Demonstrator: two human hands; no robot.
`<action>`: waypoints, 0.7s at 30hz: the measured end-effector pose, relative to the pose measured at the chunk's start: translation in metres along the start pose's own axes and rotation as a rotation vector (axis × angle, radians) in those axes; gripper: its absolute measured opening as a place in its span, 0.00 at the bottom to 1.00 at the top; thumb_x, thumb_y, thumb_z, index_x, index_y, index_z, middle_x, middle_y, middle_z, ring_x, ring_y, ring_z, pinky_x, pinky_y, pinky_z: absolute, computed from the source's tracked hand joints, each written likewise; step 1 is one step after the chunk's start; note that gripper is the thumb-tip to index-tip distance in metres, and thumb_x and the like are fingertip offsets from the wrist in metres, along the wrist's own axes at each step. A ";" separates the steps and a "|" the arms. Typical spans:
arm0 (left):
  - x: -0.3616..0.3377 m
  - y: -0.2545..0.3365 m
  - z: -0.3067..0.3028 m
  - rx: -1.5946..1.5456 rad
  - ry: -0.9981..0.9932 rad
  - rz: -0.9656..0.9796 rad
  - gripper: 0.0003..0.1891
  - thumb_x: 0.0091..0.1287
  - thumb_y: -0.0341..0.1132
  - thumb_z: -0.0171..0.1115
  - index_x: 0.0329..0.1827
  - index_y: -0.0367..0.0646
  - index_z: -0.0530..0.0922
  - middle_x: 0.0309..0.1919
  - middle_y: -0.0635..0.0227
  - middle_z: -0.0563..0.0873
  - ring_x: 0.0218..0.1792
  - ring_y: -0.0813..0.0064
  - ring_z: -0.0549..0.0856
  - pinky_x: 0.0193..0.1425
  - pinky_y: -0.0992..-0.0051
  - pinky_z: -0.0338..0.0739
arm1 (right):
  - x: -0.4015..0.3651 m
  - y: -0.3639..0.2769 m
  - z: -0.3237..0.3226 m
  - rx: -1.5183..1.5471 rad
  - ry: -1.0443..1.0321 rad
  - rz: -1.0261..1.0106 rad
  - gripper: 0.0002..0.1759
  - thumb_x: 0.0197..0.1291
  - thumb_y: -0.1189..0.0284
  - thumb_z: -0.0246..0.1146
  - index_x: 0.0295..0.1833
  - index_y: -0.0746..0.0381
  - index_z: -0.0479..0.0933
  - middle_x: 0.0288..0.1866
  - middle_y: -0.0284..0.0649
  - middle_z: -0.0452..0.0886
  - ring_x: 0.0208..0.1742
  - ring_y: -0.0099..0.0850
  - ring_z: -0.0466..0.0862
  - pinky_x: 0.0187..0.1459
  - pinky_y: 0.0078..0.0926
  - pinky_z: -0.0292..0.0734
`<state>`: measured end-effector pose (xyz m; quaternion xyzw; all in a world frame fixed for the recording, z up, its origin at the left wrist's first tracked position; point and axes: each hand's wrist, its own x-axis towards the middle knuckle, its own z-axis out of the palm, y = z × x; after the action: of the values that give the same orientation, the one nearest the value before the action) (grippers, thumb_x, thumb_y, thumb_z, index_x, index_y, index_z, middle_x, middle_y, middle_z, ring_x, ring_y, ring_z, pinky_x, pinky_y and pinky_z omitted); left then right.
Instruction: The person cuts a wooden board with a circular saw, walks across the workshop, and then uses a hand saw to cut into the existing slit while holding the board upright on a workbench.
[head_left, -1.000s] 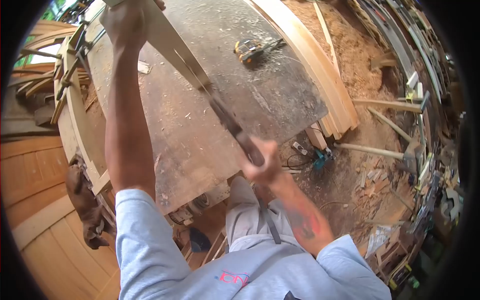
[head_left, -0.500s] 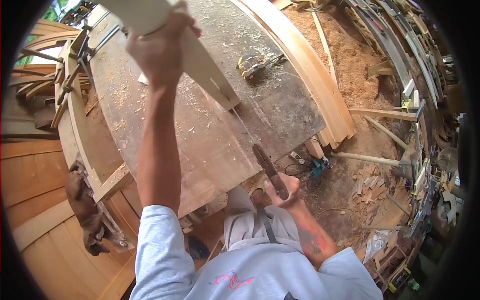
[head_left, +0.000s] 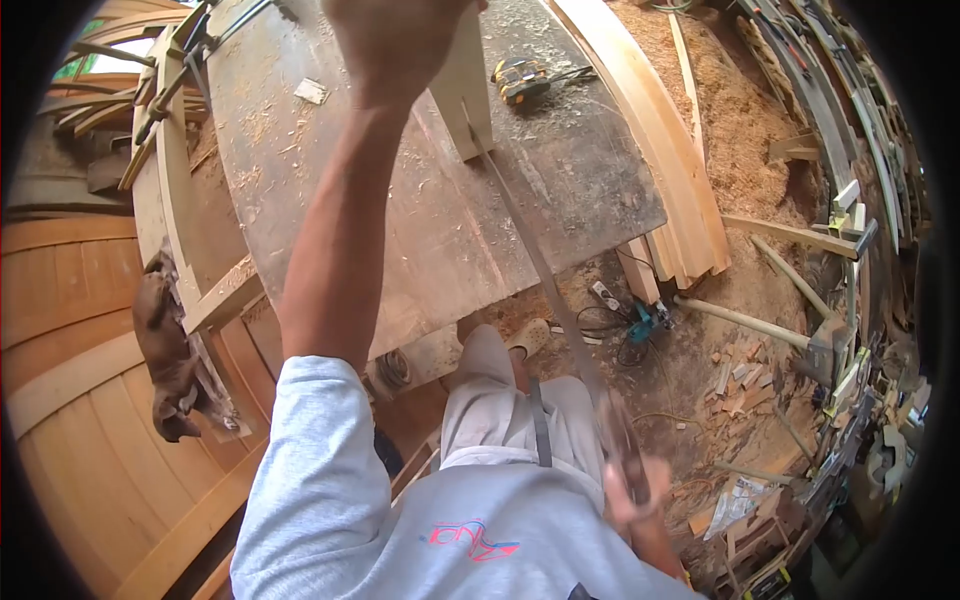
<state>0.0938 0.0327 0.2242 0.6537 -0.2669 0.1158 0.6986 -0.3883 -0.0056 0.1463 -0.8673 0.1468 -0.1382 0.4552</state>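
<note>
At the top of the view my left hand (head_left: 395,45) is closed on a pale wooden board (head_left: 465,90) above the workbench (head_left: 430,240); its fingertips are partly cut off by the frame. A narrow slot runs in from the board's near end. In line with that slot lies the long thin blade of a handsaw (head_left: 545,270), its far tip at the board's end. My right hand (head_left: 640,488), slightly blurred, is wrapped round the saw's brown handle, low beside my right hip.
A yellow and black tape measure (head_left: 522,80) lies on the bench among shavings. Long curved planks (head_left: 655,150) flank its right edge. A teal power tool (head_left: 640,325) sits on the floor below. At left a brown dog (head_left: 163,340) lies near clamped timber frames.
My right hand has drawn the saw back toward my right hip, so much more blade shows outside the board. The board's near end has shifted up, and the board now points more straight at me.
</note>
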 end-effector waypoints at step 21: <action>-0.018 -0.002 0.007 0.012 0.040 0.008 0.08 0.61 0.22 0.71 0.41 0.29 0.85 0.25 0.65 0.87 0.24 0.76 0.85 0.29 0.75 0.79 | 0.154 0.032 0.116 0.304 0.143 0.057 0.09 0.63 0.75 0.68 0.31 0.64 0.77 0.18 0.35 0.74 0.19 0.21 0.74 0.22 0.28 0.68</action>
<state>0.0780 0.0290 0.2131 0.6541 -0.2549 0.1335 0.6995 -0.2075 0.0053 0.0720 -0.7720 0.1808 -0.2069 0.5732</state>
